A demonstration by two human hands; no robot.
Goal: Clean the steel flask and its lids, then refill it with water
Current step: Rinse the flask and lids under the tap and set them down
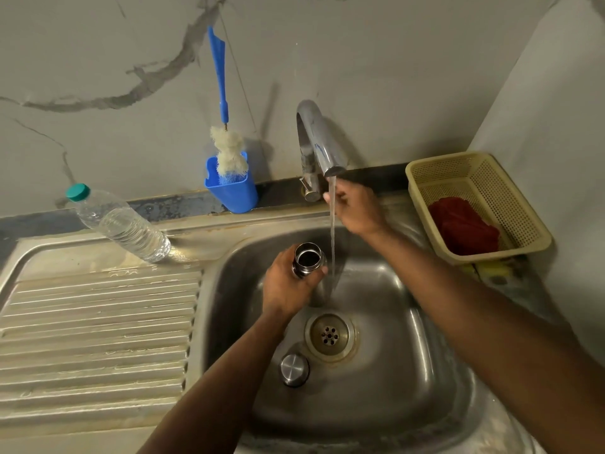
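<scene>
Kitchen corner, steel sink unit under dim warm light.
Grey marble-veined wall (131, 60) from 10 to 1 o'clock; plain side wall (556, 109) at 2. Ribbed drainboard (98, 322) at 8, dark ledge (170, 204) along the wall foot.

Steel, plastic and cloth around a wet sink

The stainless sink (425, 339) and its ribbed draining board (98, 322) are showing a dull brushed sheen with stains, while the tap (314, 139) is gleaming like chrome. The steel flask (307, 260) and the lid (294, 369) are shining smoothly. The bottle (121, 221) is looking like clear ridged plastic, the perforated basket (523, 204) matt cream plastic holding a red cloth (461, 224), the brush holder (234, 191) glossy blue plastic.
</scene>
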